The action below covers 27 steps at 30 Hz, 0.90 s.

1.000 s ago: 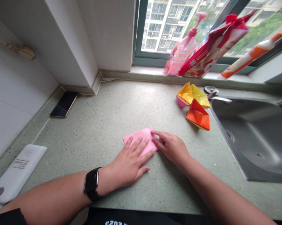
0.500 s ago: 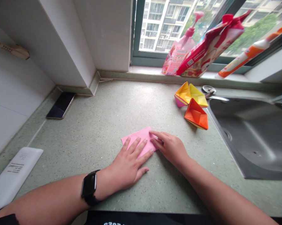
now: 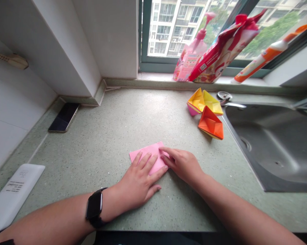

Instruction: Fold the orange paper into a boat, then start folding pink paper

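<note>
A folded sheet of pink paper lies flat on the counter in front of me. My left hand rests palm down on its lower left part, fingers stretched and spread. At the paper's right end is my right hand, its index finger extended onto the surface and another fingertip touching just below, with a gap between them. The remaining right fingers are partly hidden. Beyond the right hand stand folded paper pieces: an orange one in front, a yellow-and-pink one and a yellow one behind.
A steel sink is set into the counter on the right. A phone and a white power bank lie left. On the windowsill stand a pink pump bottle, a red bag and an orange-white tube.
The view has shifted slightly, so the far objects sit a little farther left. Both hands stay on the pink paper; the right index fingertip shows little movement.
</note>
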Motion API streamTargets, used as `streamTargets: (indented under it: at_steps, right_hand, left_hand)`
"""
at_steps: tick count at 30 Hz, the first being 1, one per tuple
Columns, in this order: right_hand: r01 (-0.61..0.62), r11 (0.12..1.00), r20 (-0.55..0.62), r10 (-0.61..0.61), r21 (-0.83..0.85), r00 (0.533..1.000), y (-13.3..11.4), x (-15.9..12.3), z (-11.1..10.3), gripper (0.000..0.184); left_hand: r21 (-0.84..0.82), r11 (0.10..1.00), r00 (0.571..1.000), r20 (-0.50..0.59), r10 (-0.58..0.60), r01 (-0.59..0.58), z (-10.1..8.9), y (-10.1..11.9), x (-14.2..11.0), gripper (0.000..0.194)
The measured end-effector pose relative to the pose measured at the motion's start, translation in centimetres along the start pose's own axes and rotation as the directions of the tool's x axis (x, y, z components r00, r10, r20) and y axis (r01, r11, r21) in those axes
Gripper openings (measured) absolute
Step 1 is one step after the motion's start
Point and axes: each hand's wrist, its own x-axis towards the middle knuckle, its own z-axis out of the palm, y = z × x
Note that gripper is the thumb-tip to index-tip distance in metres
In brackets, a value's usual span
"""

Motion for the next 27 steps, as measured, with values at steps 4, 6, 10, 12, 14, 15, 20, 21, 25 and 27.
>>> streamTargets:
  at_steps: [4,6,10,12,14,15,20,21,25,27]
  right_hand:
    - [-0.018,1.0,0.002,0.018,0.023,1.0,-0.1,0.3,0.0,0.027]
    - [-0.027,0.999,0.004,0.027,0.026,1.0,-0.1,0.3,0.1,0.028]
    - [-0.059,0.998,0.004,0.059,0.037,0.998,-0.1,0.4,0.1,0.03]
    - [-0.086,0.993,0.015,0.085,0.08,0.996,-0.2,0.6,-0.1,0.033]
    - [-0.124,0.979,0.048,0.117,0.164,0.992,-0.1,0.9,-0.6,0.036]
    - [-0.148,0.966,0.072,0.136,0.213,0.988,-0.1,1.0,-0.9,0.037]
    - [-0.321,0.868,0.308,0.21,0.378,0.928,0.1,1.0,-2.7,0.026]
    - [-0.353,0.848,0.356,0.213,0.396,0.91,0.1,0.9,-2.9,0.024]
    - [-0.4,0.804,0.342,0.262,0.441,0.903,-0.1,1.0,-3.1,0.021]
    - [-0.394,0.815,0.277,0.297,0.424,0.914,-0.3,1.3,-2.9,0.02]
  left_hand:
    - [0.011,1.0,1.0,0.025,0.016,-0.017,-0.2,-0.1,0.1,0.067]
    - [0.011,1.0,0.999,0.048,0.015,-0.016,-0.2,-0.1,0.1,0.069]
    - [-0.007,1.0,0.997,0.072,-0.005,0.005,-0.1,-0.1,0.1,0.071]
    - [-0.021,1.0,0.997,0.08,-0.008,0.01,-0.1,-0.1,0.2,0.071]
    - [-0.025,1.0,0.996,0.084,-0.01,0.012,-0.1,-0.2,0.2,0.07]
    - [-0.021,1.0,0.997,0.083,-0.011,0.013,-0.1,-0.2,0.3,0.071]
    - [0.006,0.998,0.993,0.094,0.064,-0.065,0.0,-0.2,0.0,0.077]
    - [0.002,0.996,0.991,0.1,0.093,-0.094,0.0,-0.2,-0.1,0.076]
    - [-0.009,0.99,0.987,0.073,0.142,-0.141,0.4,-0.3,-0.3,0.068]
    - [-0.007,0.99,0.988,0.053,0.142,-0.142,0.5,-0.4,-0.3,0.067]
